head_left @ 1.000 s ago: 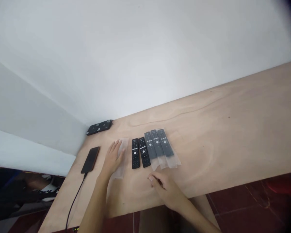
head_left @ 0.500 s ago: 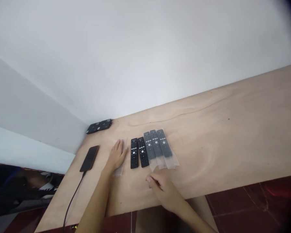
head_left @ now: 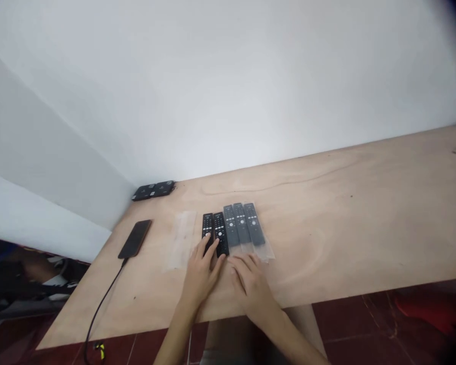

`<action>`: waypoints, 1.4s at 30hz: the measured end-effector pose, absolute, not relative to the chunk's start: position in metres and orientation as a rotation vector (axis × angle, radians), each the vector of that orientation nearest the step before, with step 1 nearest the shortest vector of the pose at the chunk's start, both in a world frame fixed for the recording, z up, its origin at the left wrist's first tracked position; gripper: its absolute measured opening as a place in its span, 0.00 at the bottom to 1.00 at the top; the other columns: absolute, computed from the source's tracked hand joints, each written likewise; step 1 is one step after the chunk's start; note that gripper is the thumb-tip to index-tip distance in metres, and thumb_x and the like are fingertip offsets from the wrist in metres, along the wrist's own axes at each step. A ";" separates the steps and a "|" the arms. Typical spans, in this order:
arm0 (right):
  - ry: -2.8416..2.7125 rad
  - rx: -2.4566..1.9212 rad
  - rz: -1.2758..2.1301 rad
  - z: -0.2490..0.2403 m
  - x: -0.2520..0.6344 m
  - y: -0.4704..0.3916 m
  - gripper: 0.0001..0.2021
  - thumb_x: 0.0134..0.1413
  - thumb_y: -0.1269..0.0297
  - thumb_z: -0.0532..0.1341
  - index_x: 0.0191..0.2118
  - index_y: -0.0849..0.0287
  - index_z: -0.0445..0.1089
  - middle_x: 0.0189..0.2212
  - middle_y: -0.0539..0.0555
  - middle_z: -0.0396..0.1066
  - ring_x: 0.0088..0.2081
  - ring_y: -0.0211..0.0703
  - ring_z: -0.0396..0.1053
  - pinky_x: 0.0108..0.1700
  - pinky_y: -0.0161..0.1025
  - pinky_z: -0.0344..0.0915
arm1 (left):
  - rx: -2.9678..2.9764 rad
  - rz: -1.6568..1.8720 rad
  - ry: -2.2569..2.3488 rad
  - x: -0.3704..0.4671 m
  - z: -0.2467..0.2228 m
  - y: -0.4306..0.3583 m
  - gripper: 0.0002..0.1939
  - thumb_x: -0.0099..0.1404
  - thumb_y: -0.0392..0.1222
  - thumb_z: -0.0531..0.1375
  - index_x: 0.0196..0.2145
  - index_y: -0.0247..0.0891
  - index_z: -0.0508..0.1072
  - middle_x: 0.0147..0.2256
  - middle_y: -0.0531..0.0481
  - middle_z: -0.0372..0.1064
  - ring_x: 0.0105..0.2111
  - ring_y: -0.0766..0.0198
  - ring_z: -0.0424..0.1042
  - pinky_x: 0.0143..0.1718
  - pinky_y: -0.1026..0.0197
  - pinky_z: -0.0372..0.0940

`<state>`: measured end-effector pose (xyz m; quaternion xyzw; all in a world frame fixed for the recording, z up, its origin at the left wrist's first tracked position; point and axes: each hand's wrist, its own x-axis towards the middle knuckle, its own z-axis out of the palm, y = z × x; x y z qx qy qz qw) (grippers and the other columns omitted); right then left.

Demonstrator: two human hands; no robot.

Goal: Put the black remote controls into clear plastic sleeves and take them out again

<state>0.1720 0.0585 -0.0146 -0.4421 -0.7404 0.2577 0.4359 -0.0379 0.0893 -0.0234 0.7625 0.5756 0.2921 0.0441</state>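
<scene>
Starts at the lower left edge of the frame with a dark, blurred jumble [head_left: 26, 279] beyond the side of the bench [head_left: 327, 218]. Passes to a black cable [head_left: 103, 299], running up from the bottom edge into the near end of a dark phone [head_left: 135, 239], flat on the bench. Shows, farther up in the corner by the white wall [head_left: 231, 101], two black boxes [head_left: 153, 190] set side by side. Comes next to some translucent plastic [head_left: 183, 239], flat just left of centre. Has the left hand [head_left: 198, 276] beside it, palm down, fingers spread and ungripping, fingertips laid on two bare black remotes [head_left: 220, 230] lying next to each other. Goes on rightward to three sleeved remotes [head_left: 242, 223] in a close row just right of centre, sleeve ends pointing toward the near edge. Has the right hand [head_left: 253, 284] directly below, loose and unclenched, fingertips at the sleeve ends, too small to tell touching from nearly touching. Ends at the lower right with a red object [head_left: 421, 309], blurred, below the bench.
</scene>
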 end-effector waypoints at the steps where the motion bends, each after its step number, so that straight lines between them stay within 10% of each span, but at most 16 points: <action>1: -1.895 -1.149 0.562 -0.015 0.173 0.063 0.18 0.78 0.68 0.52 0.64 0.54 0.72 0.63 0.60 0.76 0.63 0.59 0.68 0.66 0.57 0.63 | 2.337 0.898 1.757 -0.037 -0.024 0.090 0.25 0.79 0.50 0.61 0.69 0.48 0.73 0.73 0.38 0.62 0.71 0.41 0.65 0.70 0.35 0.65; 12: -2.110 -1.336 0.175 -0.037 0.170 0.072 0.21 0.80 0.58 0.56 0.70 0.52 0.72 0.70 0.56 0.72 0.73 0.63 0.62 0.74 0.63 0.46 | 2.387 0.930 1.651 -0.033 -0.017 0.087 0.19 0.79 0.42 0.60 0.65 0.46 0.73 0.64 0.39 0.69 0.66 0.46 0.71 0.66 0.39 0.71; 25: -1.994 -1.481 -0.020 -0.032 0.199 0.007 0.10 0.74 0.62 0.62 0.54 0.50 0.79 0.56 0.63 0.77 0.57 0.68 0.69 0.59 0.66 0.61 | 2.383 0.931 1.582 -0.042 -0.008 0.092 0.20 0.77 0.39 0.63 0.64 0.43 0.72 0.64 0.38 0.67 0.67 0.45 0.68 0.68 0.37 0.68; 32: -1.999 -1.265 0.433 -0.034 0.268 0.012 0.11 0.71 0.66 0.63 0.54 0.50 0.77 0.61 0.62 0.71 0.63 0.60 0.71 0.62 0.56 0.72 | 2.418 1.131 1.322 -0.031 0.003 0.063 0.11 0.73 0.28 0.60 0.48 0.41 0.74 0.50 0.43 0.71 0.56 0.51 0.71 0.63 0.41 0.69; 42: -2.078 -1.048 1.058 -0.003 0.267 0.037 0.22 0.63 0.75 0.64 0.58 0.47 0.80 0.59 0.58 0.76 0.63 0.56 0.73 0.67 0.54 0.71 | 2.422 0.604 1.103 -0.021 0.014 0.035 0.34 0.68 0.46 0.74 0.67 0.46 0.69 0.59 0.42 0.74 0.60 0.44 0.72 0.64 0.39 0.71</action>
